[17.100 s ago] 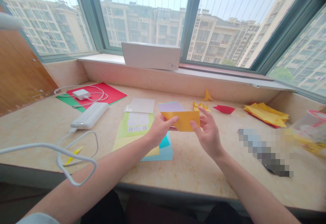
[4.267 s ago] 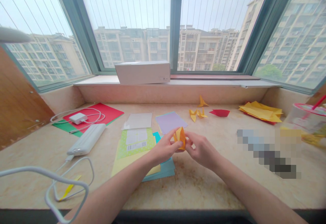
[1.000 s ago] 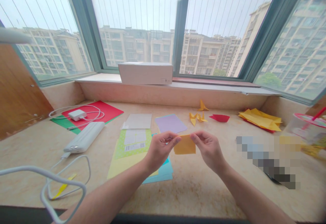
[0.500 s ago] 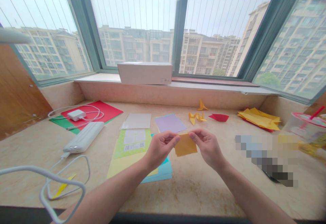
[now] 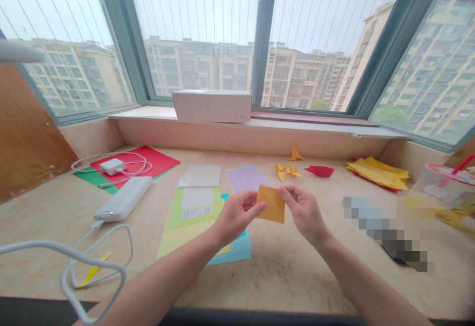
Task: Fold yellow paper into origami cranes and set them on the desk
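Head view: my two hands are low in the middle of the frame, raised over the stone counter [image 5: 297, 281].
Left hand: my thumb and fingers [image 5: 256, 209] are closed on the left edge of the orange square [image 5: 272, 206].
Right hand: the thumb and fingers [image 5: 287, 198] pinch its upper right corner.
Orange square: just below the centre of the frame, tilted slightly between my hands; I'd guess I hold it by its margins so that its face and edges show.
Folded yellow pieces [image 5: 295, 154]: right of centre, beyond my right hand, probably grouped there to be out of my fingers' way; a folded red piece [image 5: 319, 170] lies just beside them.
Yellow paper stack [image 5: 378, 171]: towards the right edge, loosely piled over something red, perhaps to be within reach.
Purple sheet [image 5: 248, 177]: flat, behind my left hand.
Green packet [image 5: 175, 217]: left of centre, on pale yellow sheets [image 5: 172, 244], its pale label [image 5: 196, 198] face up, with a barcode and a square code; the lettering is too small to read.
White box [image 5: 213, 107]: upper middle, on the sill; tiny print and a square code at its lower right corner, and no brand that I can read.
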A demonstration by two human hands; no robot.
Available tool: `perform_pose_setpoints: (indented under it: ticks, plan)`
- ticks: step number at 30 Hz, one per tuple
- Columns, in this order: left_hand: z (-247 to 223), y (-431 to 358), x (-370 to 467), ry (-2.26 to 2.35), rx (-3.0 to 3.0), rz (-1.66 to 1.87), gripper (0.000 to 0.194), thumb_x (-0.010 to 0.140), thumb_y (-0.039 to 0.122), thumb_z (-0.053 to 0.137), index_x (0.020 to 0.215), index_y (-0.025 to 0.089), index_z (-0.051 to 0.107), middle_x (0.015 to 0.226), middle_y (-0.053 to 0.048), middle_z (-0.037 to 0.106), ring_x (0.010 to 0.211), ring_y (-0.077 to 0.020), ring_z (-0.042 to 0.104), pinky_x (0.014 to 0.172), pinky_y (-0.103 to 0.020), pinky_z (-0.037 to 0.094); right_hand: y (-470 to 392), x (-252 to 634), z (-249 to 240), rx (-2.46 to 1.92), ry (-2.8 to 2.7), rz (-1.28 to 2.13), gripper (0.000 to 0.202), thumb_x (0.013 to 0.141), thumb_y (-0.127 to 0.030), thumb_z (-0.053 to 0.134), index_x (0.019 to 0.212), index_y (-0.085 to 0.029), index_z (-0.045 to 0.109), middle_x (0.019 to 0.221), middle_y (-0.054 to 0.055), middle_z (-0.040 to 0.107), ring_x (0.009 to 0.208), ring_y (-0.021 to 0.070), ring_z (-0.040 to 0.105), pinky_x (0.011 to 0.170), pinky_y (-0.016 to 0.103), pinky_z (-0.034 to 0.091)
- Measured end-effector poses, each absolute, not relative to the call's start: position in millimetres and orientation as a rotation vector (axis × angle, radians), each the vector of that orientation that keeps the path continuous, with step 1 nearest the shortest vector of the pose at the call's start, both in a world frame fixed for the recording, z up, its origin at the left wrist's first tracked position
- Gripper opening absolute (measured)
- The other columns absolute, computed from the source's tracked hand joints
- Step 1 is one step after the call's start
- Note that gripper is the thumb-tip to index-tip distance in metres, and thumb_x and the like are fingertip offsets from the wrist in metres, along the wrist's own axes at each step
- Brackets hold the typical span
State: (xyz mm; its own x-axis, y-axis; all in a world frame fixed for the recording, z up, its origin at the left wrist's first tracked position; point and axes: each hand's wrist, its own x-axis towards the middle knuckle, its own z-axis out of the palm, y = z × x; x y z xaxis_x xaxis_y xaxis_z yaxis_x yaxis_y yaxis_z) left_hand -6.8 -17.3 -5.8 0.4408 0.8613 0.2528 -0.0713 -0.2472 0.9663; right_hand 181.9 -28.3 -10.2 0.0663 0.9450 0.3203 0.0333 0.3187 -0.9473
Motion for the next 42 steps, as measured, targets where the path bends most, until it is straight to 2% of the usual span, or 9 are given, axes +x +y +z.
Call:
perform_pose_setpoints:
  ticks: [7,10,14,19,24,30,36,39,42]
  plan:
    - [-11,-14,-8,0.821,1.73,0.899,0.028,0.091,0.033,0.054,0.094,0.01,0.07,0.077,-0.008,0.071,0.063,-0.016,0.067,0.059,-0.026,0.054,-27,187,-8,-1.14,-1.592,0.896,0.031,0.088,-0.047,0.06,0.092,-0.017,0.069,0.089,0.008,0.074,0.083,0.0224,0.068,0.072,0.031,0.051]
    - [-11,-16,-8,0.841,1.812,0.841,0.027,0.091,0.034,0.054,0.086,0.011,0.068,0.071,-0.006,0.069,0.058,-0.0142,0.065,0.056,-0.024,0.052,-28,186,-9,-1.123,-1.59,1.017,0.03,0.086,-0.046,0.064,0.088,-0.017,0.069,0.084,0.006,0.074,0.076,0.02,0.067,0.069,0.03,0.051]
    - [-10,-16,-8,0.876,1.758,0.806,0.027,0.089,0.036,0.057,0.087,0.011,0.066,0.071,-0.006,0.069,0.059,-0.0153,0.067,0.056,-0.025,0.053,-26,185,-11,-1.098,-1.453,1.06,0.032,0.082,-0.048,0.068,0.083,-0.016,0.068,0.078,0.005,0.073,0.069,0.0177,0.066,0.065,0.028,0.049]
    - [-11,-13,-9,0.829,1.691,0.775,0.029,0.091,0.037,0.054,0.082,0.011,0.064,0.068,-0.006,0.068,0.062,-0.017,0.07,0.056,-0.024,0.053,-22,186,-14,-1.075,-1.32,1.174,0.038,0.077,-0.053,0.071,0.088,-0.017,0.067,0.076,0.005,0.074,0.067,0.0185,0.067,0.062,0.028,0.05]
    - [-11,-16,-7,0.81,1.691,0.787,0.037,0.089,0.046,0.057,0.078,0.012,0.062,0.063,-0.004,0.066,0.058,-0.0177,0.07,0.051,-0.023,0.051,-23,184,-16,-1.064,-1.326,1.128,0.038,0.077,-0.054,0.071,0.085,-0.017,0.067,0.073,0.004,0.072,0.062,0.0175,0.066,0.057,0.027,0.05]
    - [-10,-16,-6,0.856,1.658,0.881,0.04,0.093,0.049,0.05,0.081,0.012,0.061,0.063,-0.004,0.065,0.056,-0.0177,0.071,0.047,-0.021,0.05,-21,186,-13,-1.077,-1.374,1.086,0.048,0.078,-0.062,0.065,0.087,-0.016,0.069,0.077,0.007,0.074,0.069,0.0217,0.069,0.065,0.032,0.053]
    - [-11,-17,-8,0.758,1.645,0.742,0.045,0.087,0.056,0.056,0.087,0.012,0.062,0.067,-0.005,0.067,0.054,-0.0162,0.069,0.046,-0.02,0.049,-25,185,-14,-1.107,-1.553,0.918,0.038,0.082,-0.054,0.065,0.076,-0.017,0.071,0.072,0.003,0.071,0.066,0.0183,0.063,0.063,0.029,0.048]
    - [-13,-16,-9,0.696,1.616,0.642,0.047,0.085,0.058,0.059,0.088,0.011,0.063,0.065,-0.005,0.067,0.05,-0.0144,0.066,0.043,-0.019,0.047,-27,181,-18,-1.059,-1.616,0.992,0.037,0.084,-0.053,0.064,0.078,-0.017,0.07,0.072,0.003,0.07,0.066,0.0174,0.063,0.062,0.028,0.047]
    - [-13,-13,-8,0.718,1.573,0.733,0.048,0.084,0.058,0.06,0.086,0.01,0.063,0.065,-0.005,0.067,0.047,-0.0129,0.063,0.043,-0.02,0.046,-26,179,-18,-1.02,-1.568,1.106,0.038,0.083,-0.054,0.065,0.084,-0.016,0.07,0.076,0.004,0.072,0.068,0.0174,0.064,0.064,0.029,0.049]
